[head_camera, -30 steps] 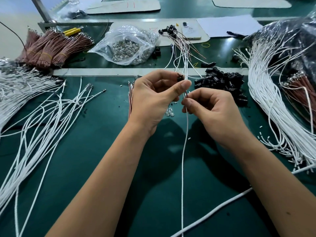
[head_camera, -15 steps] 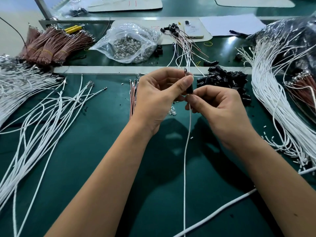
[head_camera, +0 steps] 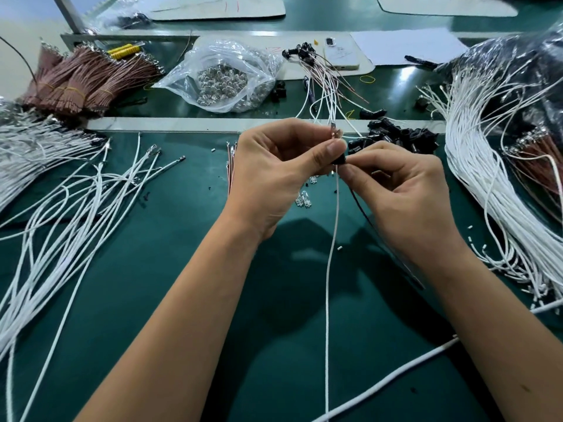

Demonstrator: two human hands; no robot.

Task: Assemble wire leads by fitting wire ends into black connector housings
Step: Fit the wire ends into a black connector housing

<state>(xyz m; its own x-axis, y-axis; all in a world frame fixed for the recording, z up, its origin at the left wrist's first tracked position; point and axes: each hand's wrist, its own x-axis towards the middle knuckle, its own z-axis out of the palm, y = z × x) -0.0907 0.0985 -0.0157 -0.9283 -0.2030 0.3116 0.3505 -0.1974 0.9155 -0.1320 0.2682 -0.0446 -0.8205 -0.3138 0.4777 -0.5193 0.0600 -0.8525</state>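
The flat table mat (head_camera: 152,300) is dark teal green. Loose thin wire leads (head_camera: 76,202) on it are white, as are the thick hanging bundle of cords (head_camera: 487,166) and the single thin wire (head_camera: 332,239) under the hands. The banded bundles of short wires (head_camera: 88,83) are reddish brown with yellow bands. The small plastic connector housings (head_camera: 405,138) are black. The crumpled plastic bag (head_camera: 225,71) is clear, its contents silvery.

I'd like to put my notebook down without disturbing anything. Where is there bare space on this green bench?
Bare green mat lies near the front edge, between the loose white wires on the left and the person's forearms. It is crowded at the right under the thick bundle of white wires, and at the back around the clear plastic bag and pile of black connector housings.
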